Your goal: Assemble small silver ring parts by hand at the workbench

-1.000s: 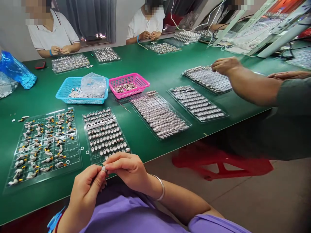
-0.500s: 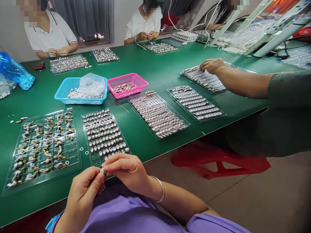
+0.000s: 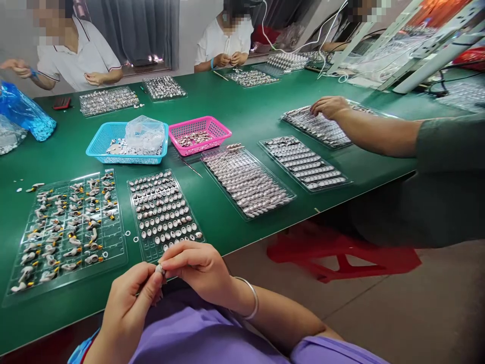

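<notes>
A small whitish, rounded earbud part (image 3: 159,270) is pinched between both hands just in front of the table edge. My left hand (image 3: 132,298) grips it from the left with thumb and fingers closed. From the right, the fingertips of my right hand (image 3: 199,268) press on its top; its far side is hidden by the fingers. Just beyond the hands lies a clear tray (image 3: 157,251) with rows of small white oval earbud shells (image 3: 162,210). To its left, a larger clear tray (image 3: 120,242) bears grey-white earbud pieces with stems and orange ends (image 3: 70,227).
On the green table (image 3: 235,237) stand a blue basket (image 3: 125,159), a pink basket (image 3: 204,146) and tweezers (image 3: 191,167). Further trays (image 3: 248,182) lie to the right, where a co-worker's arm (image 3: 375,131) reaches in. A red stool (image 3: 344,258) is below. Other people sit opposite.
My hands keep their pinch on the earbud part, with barely any shift. Across the table, the person at far left has moved one hand out toward the blue bag.
</notes>
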A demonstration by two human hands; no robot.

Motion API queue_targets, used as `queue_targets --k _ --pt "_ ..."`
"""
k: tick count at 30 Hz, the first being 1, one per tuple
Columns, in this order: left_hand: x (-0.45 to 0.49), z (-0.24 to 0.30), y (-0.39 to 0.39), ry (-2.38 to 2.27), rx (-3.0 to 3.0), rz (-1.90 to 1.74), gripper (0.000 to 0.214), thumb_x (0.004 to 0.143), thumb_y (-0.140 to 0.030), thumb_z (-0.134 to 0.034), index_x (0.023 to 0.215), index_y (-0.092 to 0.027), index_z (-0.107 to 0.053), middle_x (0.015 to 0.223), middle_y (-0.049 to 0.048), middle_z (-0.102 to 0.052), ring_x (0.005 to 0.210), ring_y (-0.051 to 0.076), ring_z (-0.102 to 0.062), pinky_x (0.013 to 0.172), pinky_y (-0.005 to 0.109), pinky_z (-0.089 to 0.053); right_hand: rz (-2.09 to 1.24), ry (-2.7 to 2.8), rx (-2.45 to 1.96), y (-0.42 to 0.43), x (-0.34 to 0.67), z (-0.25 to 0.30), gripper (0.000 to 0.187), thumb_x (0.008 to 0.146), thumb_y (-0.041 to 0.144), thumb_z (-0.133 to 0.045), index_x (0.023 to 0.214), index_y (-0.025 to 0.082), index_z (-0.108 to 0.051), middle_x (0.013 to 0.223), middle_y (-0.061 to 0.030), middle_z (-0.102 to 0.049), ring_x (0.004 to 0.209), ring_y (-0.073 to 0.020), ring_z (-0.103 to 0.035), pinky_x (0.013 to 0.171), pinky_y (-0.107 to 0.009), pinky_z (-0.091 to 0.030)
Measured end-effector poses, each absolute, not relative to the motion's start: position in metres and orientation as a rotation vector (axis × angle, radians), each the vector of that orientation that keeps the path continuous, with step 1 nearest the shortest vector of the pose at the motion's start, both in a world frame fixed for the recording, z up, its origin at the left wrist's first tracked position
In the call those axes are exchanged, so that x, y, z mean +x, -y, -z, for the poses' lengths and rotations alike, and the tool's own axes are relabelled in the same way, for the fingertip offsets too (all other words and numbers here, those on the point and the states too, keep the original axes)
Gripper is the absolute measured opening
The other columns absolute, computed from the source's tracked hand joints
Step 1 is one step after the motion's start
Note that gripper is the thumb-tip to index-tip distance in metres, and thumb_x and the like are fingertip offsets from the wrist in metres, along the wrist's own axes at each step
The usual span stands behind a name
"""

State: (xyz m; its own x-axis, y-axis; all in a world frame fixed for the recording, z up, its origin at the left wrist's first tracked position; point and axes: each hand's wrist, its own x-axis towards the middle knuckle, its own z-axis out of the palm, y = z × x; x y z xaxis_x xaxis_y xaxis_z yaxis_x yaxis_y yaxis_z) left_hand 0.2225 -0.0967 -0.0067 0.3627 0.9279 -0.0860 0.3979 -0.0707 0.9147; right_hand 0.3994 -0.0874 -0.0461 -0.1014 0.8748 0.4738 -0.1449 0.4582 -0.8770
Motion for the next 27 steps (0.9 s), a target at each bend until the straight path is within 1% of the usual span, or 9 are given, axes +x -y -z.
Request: queue_targets --k 6,10,14,21,27 --pt "0.221 0.005 0.098 -1.211 1.619 -0.696 0.033 0.091 -0.042 -0.051 0.07 -0.018 -0.063 0.058 -0.0003 -0.055 0.054 0.014 -0.05 0.052 0.022 -0.041 -1.005 1.435 -0.699 0.088 0.399 0.048 0.009 0.086 0.017 -0.067 0.089 0.017 -0.076 0.089 -0.0066 -0.074 0.073 -0.0115 -0.07 0.068 -0.023 -0.062" --pt "0.223 0.004 0.098 -1.221 1.643 -0.703 0.03 0.09 -0.039 -0.053 0.07 -0.018 -0.063 0.059 -0.0001 -0.056 0.054 0.014 -0.05 0.052 0.022 -0.041 -0.955 1.47 -0.713 0.088 0.399 0.047 0.01 0.087 0.018 -0.066 0.088 0.017 -0.076 0.088 -0.0064 -0.074 0.073 -0.0118 -0.07 0.068 -0.023 -0.062" --pt "0.224 0.002 0.099 -1.235 1.72 -0.723 0.027 0.09 -0.035 -0.052 0.071 -0.019 -0.063 0.058 -0.0007 -0.057 0.054 0.013 -0.051 0.052 0.021 -0.041 -0.902 1.496 -0.703 0.087 0.399 0.043 0.01 0.087 0.014 -0.065 0.087 0.016 -0.075 0.087 -0.0067 -0.074 0.071 -0.0112 -0.07 0.067 -0.022 -0.062" --pt "0.23 -0.003 0.1 -1.242 1.846 -0.765 0.03 0.09 -0.031 -0.05 0.063 -0.021 -0.059 0.055 -0.001 -0.057 0.049 0.013 -0.051 0.048 0.021 -0.04 -0.95 1.501 -0.722 0.088 0.4 0.041 0.011 0.087 0.017 -0.065 0.084 0.016 -0.075 0.086 -0.0059 -0.073 0.07 -0.0112 -0.07 0.066 -0.022 -0.061" --pt "0.231 -0.002 0.104 -1.257 1.991 -0.816 0.021 0.09 -0.025 -0.053 0.072 -0.021 -0.063 0.06 -0.0019 -0.059 0.051 0.012 -0.054 0.052 0.019 -0.041 -0.945 1.479 -0.733 0.091 0.401 0.039 0.01 0.087 0.016 -0.065 0.082 0.016 -0.074 0.084 -0.0054 -0.073 0.068 -0.0104 -0.069 0.064 -0.021 -0.061"
